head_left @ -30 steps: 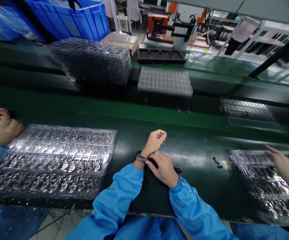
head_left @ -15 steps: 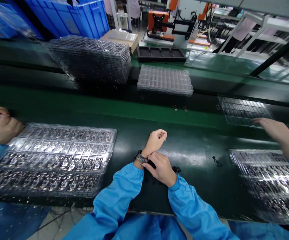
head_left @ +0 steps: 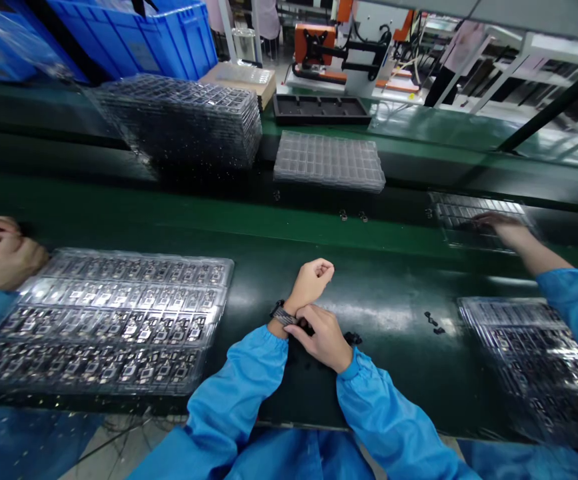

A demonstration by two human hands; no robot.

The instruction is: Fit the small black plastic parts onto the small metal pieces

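My left hand (head_left: 311,283) is raised over the green bench with its fingers curled into a loose fist, and nothing shows in it. Around its wrist goes a dark wristband (head_left: 285,316) with a patterned strap. My right hand (head_left: 325,335) pinches this band at the inner side of the wrist, thumb on one edge and fingers over the other. Its fingers hide part of the band. Just behind my right wrist lies a small black part (head_left: 353,339) on the bench.
At left, a clear tray (head_left: 226,270) holds rows of small circuit boards beside a co-worker's hands (head_left: 3,257). Another co-worker's hand (head_left: 501,227) reaches into a clear tray (head_left: 449,233) at right. Stacked trays (head_left: 193,127), empty-looking trays (head_left: 329,160) and a blue bin (head_left: 139,40) stand behind.
My hands stay in nearly the same place on the wristband. At right, the co-worker's hand has moved left, further over the clear tray.
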